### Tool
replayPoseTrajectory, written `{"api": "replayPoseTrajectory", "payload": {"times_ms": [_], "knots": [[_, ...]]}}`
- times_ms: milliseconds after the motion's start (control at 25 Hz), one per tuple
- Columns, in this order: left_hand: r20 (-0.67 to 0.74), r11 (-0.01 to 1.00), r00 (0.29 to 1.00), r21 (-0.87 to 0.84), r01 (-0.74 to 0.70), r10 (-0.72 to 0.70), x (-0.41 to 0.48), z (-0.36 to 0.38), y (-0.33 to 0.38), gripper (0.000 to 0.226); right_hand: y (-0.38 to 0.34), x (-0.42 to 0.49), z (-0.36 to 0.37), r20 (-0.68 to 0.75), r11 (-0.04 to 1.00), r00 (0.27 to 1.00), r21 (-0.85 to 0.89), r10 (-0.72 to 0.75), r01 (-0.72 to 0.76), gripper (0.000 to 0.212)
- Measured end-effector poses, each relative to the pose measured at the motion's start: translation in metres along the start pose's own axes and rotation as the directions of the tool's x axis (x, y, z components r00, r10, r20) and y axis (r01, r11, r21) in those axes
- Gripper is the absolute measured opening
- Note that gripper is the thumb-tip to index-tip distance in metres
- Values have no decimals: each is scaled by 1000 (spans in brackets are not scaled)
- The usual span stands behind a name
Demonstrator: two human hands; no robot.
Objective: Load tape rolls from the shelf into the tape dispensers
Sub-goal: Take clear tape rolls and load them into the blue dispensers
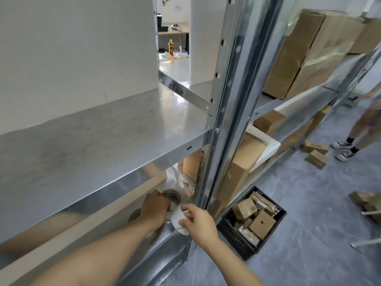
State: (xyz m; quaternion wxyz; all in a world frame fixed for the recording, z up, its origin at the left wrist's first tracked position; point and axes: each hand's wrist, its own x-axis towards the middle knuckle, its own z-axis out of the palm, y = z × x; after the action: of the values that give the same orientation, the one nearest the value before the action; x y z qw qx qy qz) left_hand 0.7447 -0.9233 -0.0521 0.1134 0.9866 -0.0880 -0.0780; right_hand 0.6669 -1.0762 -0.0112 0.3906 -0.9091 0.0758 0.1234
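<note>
Both my hands reach onto the lower metal shelf (165, 236) under a wide bare shelf board (103, 141). My right hand (199, 220) grips a white tape roll (176, 218) at the shelf's front edge, thumb and fingers around its rim. My left hand (154, 207) lies further in, fingers bent onto another roll with a dark core (172, 196); whether it grips this roll is unclear. A further roll (134, 215) shows partly behind my left wrist. No tape dispenser is in view.
A steel upright (222, 120) stands just right of my hands. A black crate (251, 221) of small cardboard boxes sits on the floor. Large cartons (305, 54) fill the right shelves. Another person's legs (350, 141) and loose boxes (315, 151) are at the right.
</note>
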Motion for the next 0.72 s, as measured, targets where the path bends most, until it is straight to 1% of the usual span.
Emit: {"api": "replayPoseTrajectory", "payload": {"times_ms": [40,120,200,240,320,360,400,440,480,560,600,640,680,720], "knots": [[-4,1000,1000,-22,-11,10,0,-1,-2,27,1,2,0,6,1000,1000,-2,-13,13,41],[56,998,996,-29,-63,65,1,-6,-7,26,2,7,0,21,999,999,-13,-32,33,42],[113,993,987,18,-120,117,-2,-9,-6,30,1,10,-1,41,999,998,-34,-39,41,41],[111,993,989,51,-104,98,-5,-7,-5,31,0,11,-2,57,998,998,-45,-41,43,41],[11,999,999,15,-35,35,-8,1,-2,33,-3,11,-4,84,996,995,-67,-49,55,41],[-71,999,997,-34,-42,40,-8,7,-2,33,-6,11,-6,88,995,994,-78,-62,68,39],[-110,996,993,-78,-42,33,-8,6,-1,31,-6,11,-8,84,992,993,-90,-80,88,33],[-176,988,984,-148,-53,26,-8,0,-3,28,-6,12,-10,75,988,992,-109,-97,105,22],[-192,968,981,-250,-19,-30,-9,-9,-7,23,-6,12,-10,70,984,991,-132,-111,120,13],[-171,917,977,-395,48,-125,-14,-29,-19,15,-9,12,-7,62,957,986,-236,-155,166,10],[-165,894,976,-446,54,-141,-19,-38,-28,11,-12,14,-3,57,928,980,-314,-191,199,6],[-135,862,976,-500,81,-170,-26,-47,-36,10,-16,18,1,52,893,971,-384,-231,234,8],[-135,829,970,-550,97,-203,-33,-56,-43,14,-19,24,7,47,858,962,-443,-268,261,13],[-108,767,956,-624,149,-274,-41,-65,-51,17,-23,32,14,50,829,954,-483,-294,281,16]]}}
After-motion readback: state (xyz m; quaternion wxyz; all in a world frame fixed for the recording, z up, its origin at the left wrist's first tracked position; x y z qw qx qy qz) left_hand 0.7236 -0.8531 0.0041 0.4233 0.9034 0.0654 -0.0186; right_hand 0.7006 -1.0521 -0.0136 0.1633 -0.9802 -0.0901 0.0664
